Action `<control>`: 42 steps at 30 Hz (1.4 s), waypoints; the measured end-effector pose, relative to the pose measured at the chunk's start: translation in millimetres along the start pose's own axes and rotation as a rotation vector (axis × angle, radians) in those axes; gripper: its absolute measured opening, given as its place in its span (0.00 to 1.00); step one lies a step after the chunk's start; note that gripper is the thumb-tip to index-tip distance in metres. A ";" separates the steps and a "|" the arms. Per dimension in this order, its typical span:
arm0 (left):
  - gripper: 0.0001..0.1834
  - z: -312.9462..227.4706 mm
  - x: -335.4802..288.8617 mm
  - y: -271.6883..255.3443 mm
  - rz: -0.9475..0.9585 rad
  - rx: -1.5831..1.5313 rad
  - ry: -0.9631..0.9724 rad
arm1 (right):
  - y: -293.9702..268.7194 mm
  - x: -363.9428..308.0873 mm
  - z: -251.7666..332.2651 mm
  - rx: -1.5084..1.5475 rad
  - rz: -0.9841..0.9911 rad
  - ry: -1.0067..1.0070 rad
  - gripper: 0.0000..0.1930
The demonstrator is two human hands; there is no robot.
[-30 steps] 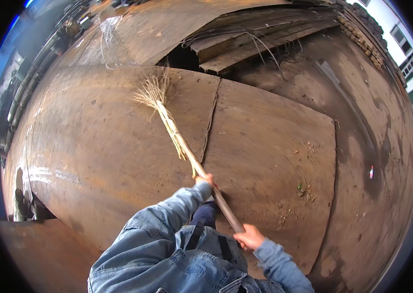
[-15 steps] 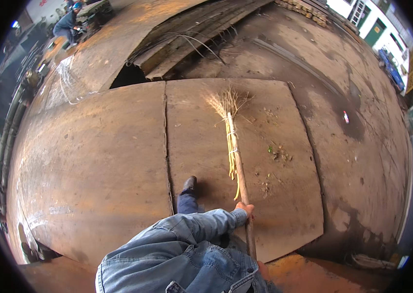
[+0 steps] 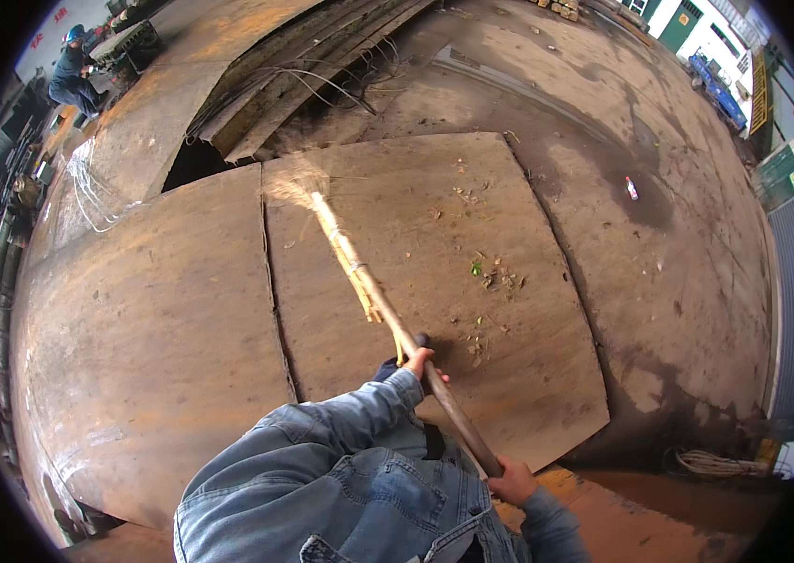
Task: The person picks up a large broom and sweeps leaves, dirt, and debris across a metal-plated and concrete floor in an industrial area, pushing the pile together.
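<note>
A long broom [image 3: 359,272], its wooden handle lashed to a bundle of yellowish twigs, slants from my body out to the far left. My left hand [image 3: 419,364] is wrapped round the middle of the handle. Close to the handle's near end, my right hand [image 3: 512,481] grips it. The twig head [image 3: 298,188] is blurred and lies over the seam on the rusty steel plate [image 3: 397,225]. Leaf litter and small debris [image 3: 500,276], with one bright green bit, lie right of the broom. My shoe shows partly behind the left hand.
Stacked steel beams [image 3: 275,103] with loose wires stand beyond the plate. A tangle of white strands [image 3: 87,188] lies at the left. Far left, a person in a blue helmet [image 3: 76,75] crouches. A small red-and-white bottle [image 3: 631,189] and a coiled rope [image 3: 721,464] lie at the right.
The broom head has swung left across the plate to the seam, tilting the handle. My left hand has shifted left and away from me; my right hand has come further into view.
</note>
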State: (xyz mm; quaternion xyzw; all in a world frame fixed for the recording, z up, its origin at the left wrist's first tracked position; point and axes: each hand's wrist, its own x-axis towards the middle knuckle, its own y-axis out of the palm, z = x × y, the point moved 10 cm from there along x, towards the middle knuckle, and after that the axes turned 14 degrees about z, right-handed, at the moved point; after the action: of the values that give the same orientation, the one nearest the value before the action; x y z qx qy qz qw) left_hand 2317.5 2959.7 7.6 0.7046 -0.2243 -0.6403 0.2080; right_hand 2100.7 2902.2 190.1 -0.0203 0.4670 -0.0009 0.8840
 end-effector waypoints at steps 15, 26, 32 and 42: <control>0.21 -149.7 235.1 98.4 -0.297 -0.164 0.190 | -318.9 158.6 138.5 -0.409 -0.050 -0.223 0.18; 0.24 24.5 307.7 258.2 0.018 0.713 -0.362 | -210.2 89.0 -42.3 0.316 -0.416 0.190 0.15; 0.21 131.2 297.8 324.2 0.146 0.815 -0.371 | -224.1 7.1 -42.5 0.594 -0.424 0.310 0.13; 0.19 226.0 259.3 281.8 -0.003 0.378 -0.180 | -290.5 -56.8 -219.5 -0.115 -0.267 0.260 0.13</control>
State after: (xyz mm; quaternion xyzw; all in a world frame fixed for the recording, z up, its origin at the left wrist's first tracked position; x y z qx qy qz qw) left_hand 2099.1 2578.3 -59.8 0.6715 -0.3568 -0.6475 0.0502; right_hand 1892.5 2605.4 124.1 -0.1323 0.5695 -0.0940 0.8058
